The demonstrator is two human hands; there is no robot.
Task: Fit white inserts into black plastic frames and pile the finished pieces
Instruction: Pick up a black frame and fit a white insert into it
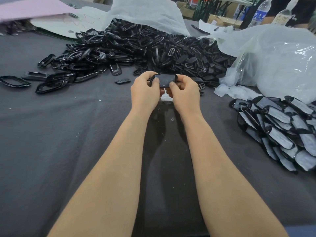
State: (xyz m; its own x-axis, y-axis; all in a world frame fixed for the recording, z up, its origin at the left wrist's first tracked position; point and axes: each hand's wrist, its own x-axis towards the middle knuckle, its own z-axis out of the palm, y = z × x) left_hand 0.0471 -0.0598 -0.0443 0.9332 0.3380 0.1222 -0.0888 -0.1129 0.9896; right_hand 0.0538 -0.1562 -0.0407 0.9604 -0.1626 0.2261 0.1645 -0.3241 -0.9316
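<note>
While raised over the grey tabletop, gripping one black frame between left hand and right hand, with fingers curled round its ends and thumbs pressed on top. Behind, heap of loose frames; at right, pile of finished pieces.

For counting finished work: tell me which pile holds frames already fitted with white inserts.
The stacked pile at the far right: its black frames show whitish inserts. The big heap at the back is bare black parts.
</note>
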